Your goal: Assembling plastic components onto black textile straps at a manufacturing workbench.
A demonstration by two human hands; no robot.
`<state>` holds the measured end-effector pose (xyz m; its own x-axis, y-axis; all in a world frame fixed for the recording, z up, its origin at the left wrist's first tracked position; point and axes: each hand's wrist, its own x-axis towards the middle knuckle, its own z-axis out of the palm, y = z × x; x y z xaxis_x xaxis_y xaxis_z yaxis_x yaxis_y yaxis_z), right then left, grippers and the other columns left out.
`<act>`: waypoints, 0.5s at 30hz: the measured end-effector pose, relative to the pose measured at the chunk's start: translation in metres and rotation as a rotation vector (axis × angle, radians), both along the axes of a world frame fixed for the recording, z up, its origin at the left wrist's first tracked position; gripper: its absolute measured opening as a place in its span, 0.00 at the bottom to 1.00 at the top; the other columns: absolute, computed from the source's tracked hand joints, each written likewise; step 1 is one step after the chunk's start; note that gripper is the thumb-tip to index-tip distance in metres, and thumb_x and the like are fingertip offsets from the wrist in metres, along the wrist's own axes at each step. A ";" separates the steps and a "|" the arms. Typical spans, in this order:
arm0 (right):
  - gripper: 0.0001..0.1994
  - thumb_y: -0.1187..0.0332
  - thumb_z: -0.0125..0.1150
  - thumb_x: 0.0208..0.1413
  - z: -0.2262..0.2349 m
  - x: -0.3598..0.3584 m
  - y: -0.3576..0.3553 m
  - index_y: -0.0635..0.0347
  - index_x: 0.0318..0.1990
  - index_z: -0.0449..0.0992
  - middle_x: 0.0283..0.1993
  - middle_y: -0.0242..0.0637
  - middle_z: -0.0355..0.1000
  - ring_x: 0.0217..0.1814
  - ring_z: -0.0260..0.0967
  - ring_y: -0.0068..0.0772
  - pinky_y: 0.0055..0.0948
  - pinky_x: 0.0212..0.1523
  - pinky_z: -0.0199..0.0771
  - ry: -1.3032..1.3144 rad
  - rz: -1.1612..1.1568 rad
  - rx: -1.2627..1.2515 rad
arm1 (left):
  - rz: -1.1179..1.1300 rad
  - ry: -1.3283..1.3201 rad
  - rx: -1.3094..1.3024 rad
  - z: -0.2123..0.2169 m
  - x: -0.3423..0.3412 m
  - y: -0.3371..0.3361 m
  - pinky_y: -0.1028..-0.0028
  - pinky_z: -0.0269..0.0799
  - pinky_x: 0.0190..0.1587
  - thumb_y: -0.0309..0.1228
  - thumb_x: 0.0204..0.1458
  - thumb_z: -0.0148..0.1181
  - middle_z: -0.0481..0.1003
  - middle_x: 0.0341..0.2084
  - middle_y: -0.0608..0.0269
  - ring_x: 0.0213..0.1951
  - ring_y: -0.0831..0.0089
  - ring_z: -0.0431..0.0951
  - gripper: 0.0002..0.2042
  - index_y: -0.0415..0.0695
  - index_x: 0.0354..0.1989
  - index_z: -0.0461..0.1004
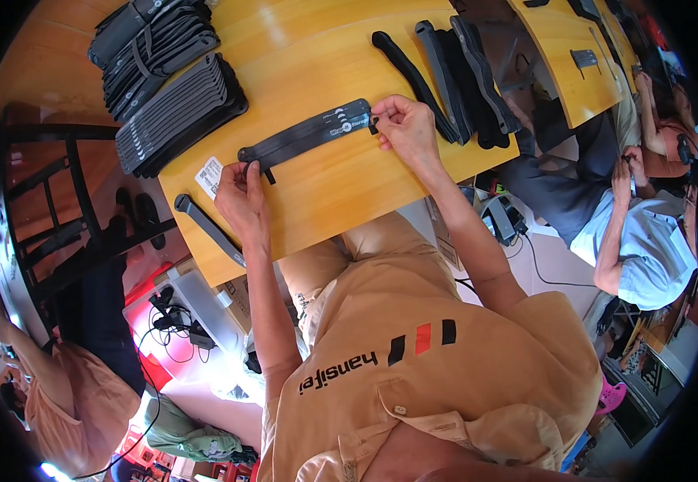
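A long black strap (pixel 305 134) lies flat on the yellow wooden table (pixel 317 48), stretched between both hands. My left hand (pixel 240 197) pinches its left end near a small white label (pixel 209 177). My right hand (pixel 405 128) pinches its right end, where pale printed marks show. Both forearms come up from the lower edge in tan sleeves.
Stacks of folded black straps (pixel 168 88) sit at the table's far left. More black straps (pixel 453 76) lie fanned out right of my right hand. A single black strip (pixel 208 229) rests at the table's near edge. Another person (pixel 630 233) sits at the right, another at lower left.
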<state>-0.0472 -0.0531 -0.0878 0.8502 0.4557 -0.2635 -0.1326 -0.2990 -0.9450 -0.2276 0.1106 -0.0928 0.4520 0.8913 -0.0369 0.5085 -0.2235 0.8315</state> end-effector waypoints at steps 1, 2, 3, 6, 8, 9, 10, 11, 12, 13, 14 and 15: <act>0.06 0.82 0.54 0.42 0.000 0.000 0.000 0.67 0.30 0.74 0.22 0.32 0.69 0.18 0.67 0.18 0.17 0.16 0.70 0.000 -0.003 -0.005 | -0.004 0.007 0.011 0.000 0.000 0.000 0.78 0.63 0.24 0.28 0.49 0.59 0.70 0.15 0.61 0.18 0.79 0.65 0.09 0.33 0.28 0.71; 0.06 0.82 0.54 0.42 0.000 0.000 0.000 0.67 0.30 0.74 0.22 0.32 0.69 0.18 0.67 0.18 0.17 0.16 0.70 0.000 -0.003 -0.005 | -0.004 0.007 0.011 0.000 0.000 0.000 0.78 0.63 0.24 0.28 0.49 0.59 0.70 0.15 0.61 0.18 0.79 0.65 0.09 0.33 0.28 0.71; 0.06 0.82 0.55 0.42 -0.001 -0.001 0.000 0.67 0.30 0.74 0.22 0.32 0.69 0.18 0.67 0.18 0.17 0.16 0.70 -0.008 -0.006 -0.007 | -0.001 0.000 0.013 0.000 0.000 -0.001 0.78 0.63 0.24 0.28 0.49 0.59 0.70 0.15 0.61 0.18 0.79 0.65 0.09 0.33 0.27 0.71; 0.06 0.82 0.55 0.43 -0.001 -0.002 0.000 0.67 0.30 0.74 0.21 0.32 0.70 0.18 0.67 0.18 0.17 0.16 0.69 -0.031 -0.011 -0.009 | 0.000 -0.012 0.009 -0.002 0.000 0.000 0.78 0.63 0.24 0.28 0.49 0.59 0.70 0.15 0.61 0.18 0.78 0.65 0.09 0.33 0.27 0.71; 0.05 0.82 0.55 0.43 -0.003 -0.002 0.000 0.68 0.30 0.74 0.21 0.32 0.70 0.18 0.67 0.18 0.18 0.16 0.69 -0.044 -0.013 -0.011 | -0.002 -0.018 0.004 -0.002 0.000 0.000 0.78 0.63 0.24 0.28 0.49 0.59 0.70 0.15 0.61 0.18 0.78 0.65 0.09 0.33 0.28 0.71; 0.06 0.81 0.55 0.43 -0.003 -0.002 0.000 0.67 0.30 0.74 0.21 0.32 0.70 0.17 0.67 0.18 0.17 0.15 0.69 -0.054 -0.011 -0.008 | 0.003 -0.015 -0.001 -0.002 0.000 0.000 0.78 0.63 0.24 0.28 0.48 0.59 0.71 0.16 0.60 0.18 0.78 0.66 0.09 0.33 0.28 0.71; 0.06 0.81 0.55 0.43 -0.004 -0.003 0.001 0.67 0.30 0.74 0.21 0.32 0.70 0.17 0.67 0.18 0.17 0.15 0.69 -0.064 -0.008 -0.003 | 0.009 -0.010 -0.006 -0.002 -0.001 0.000 0.77 0.64 0.24 0.28 0.48 0.60 0.71 0.16 0.59 0.18 0.77 0.66 0.09 0.33 0.28 0.71; 0.06 0.81 0.55 0.43 -0.004 -0.003 0.001 0.67 0.30 0.74 0.21 0.32 0.70 0.17 0.67 0.18 0.17 0.15 0.69 -0.062 -0.005 -0.003 | 0.011 -0.008 -0.005 -0.002 -0.001 0.000 0.77 0.64 0.24 0.28 0.48 0.60 0.71 0.16 0.59 0.18 0.77 0.66 0.09 0.33 0.28 0.71; 0.06 0.81 0.55 0.42 -0.003 -0.003 0.001 0.67 0.30 0.74 0.21 0.32 0.70 0.17 0.67 0.18 0.18 0.15 0.69 -0.062 -0.016 -0.010 | -0.006 -0.024 0.064 -0.003 -0.001 0.000 0.77 0.64 0.24 0.29 0.48 0.60 0.71 0.16 0.58 0.18 0.77 0.67 0.10 0.32 0.28 0.71; 0.06 0.81 0.55 0.42 -0.002 -0.004 0.001 0.67 0.30 0.74 0.21 0.32 0.70 0.17 0.67 0.18 0.18 0.15 0.69 -0.062 -0.027 -0.016 | -0.024 -0.039 0.133 -0.004 -0.001 0.001 0.77 0.64 0.24 0.29 0.47 0.60 0.72 0.16 0.58 0.18 0.76 0.68 0.10 0.32 0.28 0.72; 0.06 0.81 0.55 0.42 -0.003 -0.004 0.000 0.67 0.30 0.74 0.21 0.32 0.70 0.17 0.67 0.18 0.18 0.15 0.69 -0.060 -0.026 -0.015 | -0.022 -0.036 0.133 -0.003 0.000 0.001 0.77 0.64 0.24 0.29 0.47 0.60 0.72 0.16 0.58 0.18 0.76 0.68 0.10 0.32 0.28 0.72; 0.06 0.81 0.55 0.42 -0.003 -0.003 0.000 0.67 0.30 0.74 0.21 0.32 0.70 0.17 0.67 0.18 0.18 0.15 0.69 -0.063 -0.025 -0.009 | -0.018 -0.010 0.115 0.000 0.001 0.001 0.77 0.64 0.24 0.29 0.47 0.60 0.72 0.16 0.58 0.18 0.76 0.68 0.10 0.32 0.28 0.72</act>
